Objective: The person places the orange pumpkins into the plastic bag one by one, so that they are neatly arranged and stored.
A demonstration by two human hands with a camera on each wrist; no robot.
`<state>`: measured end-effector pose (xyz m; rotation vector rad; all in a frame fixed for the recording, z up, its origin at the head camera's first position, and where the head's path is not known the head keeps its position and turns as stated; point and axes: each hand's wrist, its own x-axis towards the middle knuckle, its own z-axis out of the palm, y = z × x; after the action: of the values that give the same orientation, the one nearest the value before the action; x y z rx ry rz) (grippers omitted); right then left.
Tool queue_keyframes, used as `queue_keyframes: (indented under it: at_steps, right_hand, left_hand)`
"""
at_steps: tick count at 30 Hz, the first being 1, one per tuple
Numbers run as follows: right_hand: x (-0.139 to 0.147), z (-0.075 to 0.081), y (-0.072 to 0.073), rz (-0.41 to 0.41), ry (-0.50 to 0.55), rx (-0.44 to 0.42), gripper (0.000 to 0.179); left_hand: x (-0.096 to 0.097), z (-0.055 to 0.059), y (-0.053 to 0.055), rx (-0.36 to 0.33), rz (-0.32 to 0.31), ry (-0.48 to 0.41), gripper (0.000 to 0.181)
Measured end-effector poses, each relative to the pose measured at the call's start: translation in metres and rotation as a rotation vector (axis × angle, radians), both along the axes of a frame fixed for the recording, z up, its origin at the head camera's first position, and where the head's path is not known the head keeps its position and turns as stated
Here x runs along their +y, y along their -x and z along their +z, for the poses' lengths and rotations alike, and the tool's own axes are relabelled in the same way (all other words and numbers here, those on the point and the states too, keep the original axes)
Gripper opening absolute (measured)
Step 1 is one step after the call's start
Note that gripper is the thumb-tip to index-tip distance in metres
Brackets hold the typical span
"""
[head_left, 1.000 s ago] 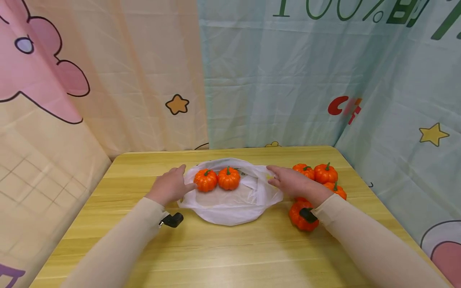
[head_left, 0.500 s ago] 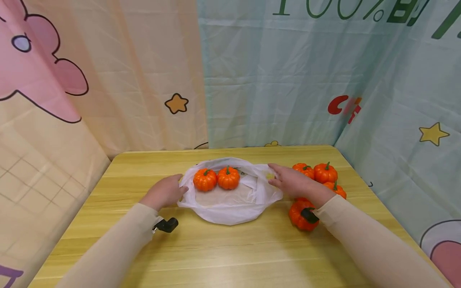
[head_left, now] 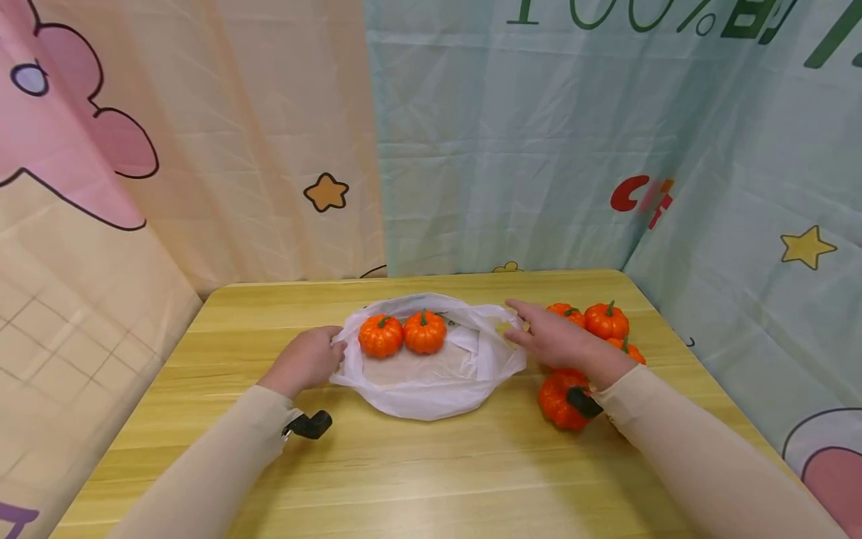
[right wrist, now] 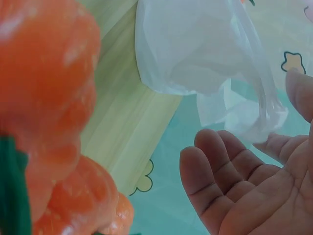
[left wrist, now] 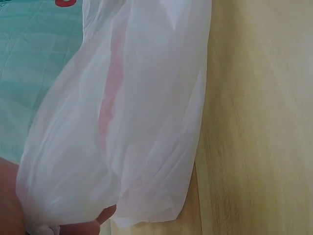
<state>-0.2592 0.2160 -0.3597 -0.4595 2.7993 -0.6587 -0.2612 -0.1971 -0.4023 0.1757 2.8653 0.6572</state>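
Observation:
A white plastic bag (head_left: 431, 400) lies spread with its mouth up in the middle of the wooden table. Two small orange pumpkins (head_left: 381, 337) with green stems sit side by side in its left half. My left hand (head_left: 304, 361) pinches the bag's left edge; in the left wrist view its fingers (left wrist: 80, 228) show partly behind the plastic. At the other side, my right hand (head_left: 559, 338) reaches to the bag's right edge. The right wrist view shows its fingers (right wrist: 198, 169) spread and loosely bent, with the bag's handle (right wrist: 269, 115) close to the fingertips.
Several more pumpkins (head_left: 607, 322) cluster at the table's right, partly under my right forearm. The nearest pumpkin (head_left: 560, 400) is below my right wrist. Printed curtains (head_left: 471, 165) hang behind the wooden table (head_left: 404, 486) and at both sides.
My left hand has drawn back slightly left and down, its fingers closing on the bag's left edge. The right hand has shifted slightly away from the bag's right edge.

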Motion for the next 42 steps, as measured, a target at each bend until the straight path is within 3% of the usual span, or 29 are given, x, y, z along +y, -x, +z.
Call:
queue_keyframes:
  at_steps: [5,10,21,31,42]
  right_hand:
    - [0.007,0.005,-0.001,-0.041,0.019,-0.01,0.069]
    - [0.018,0.005,0.0,-0.053,0.031,0.03,0.067]
    - [0.047,0.005,-0.001,-0.09,0.007,0.071,0.066]
    - [0.074,-0.003,0.001,-0.143,-0.003,0.097,0.068]
    - [0.114,-0.005,0.005,-0.186,-0.024,0.138,0.072]
  left_hand:
    - [0.0,0.0,-0.001,-0.014,0.018,-0.033,0.053]
    - [-0.001,0.003,-0.004,0.048,0.012,-0.02,0.051]
    - [-0.003,0.003,-0.003,0.154,0.02,-0.104,0.044]
    - [-0.005,0.005,-0.003,0.154,0.07,-0.177,0.044]
    - [-0.005,0.009,-0.007,0.244,0.051,-0.191,0.045]
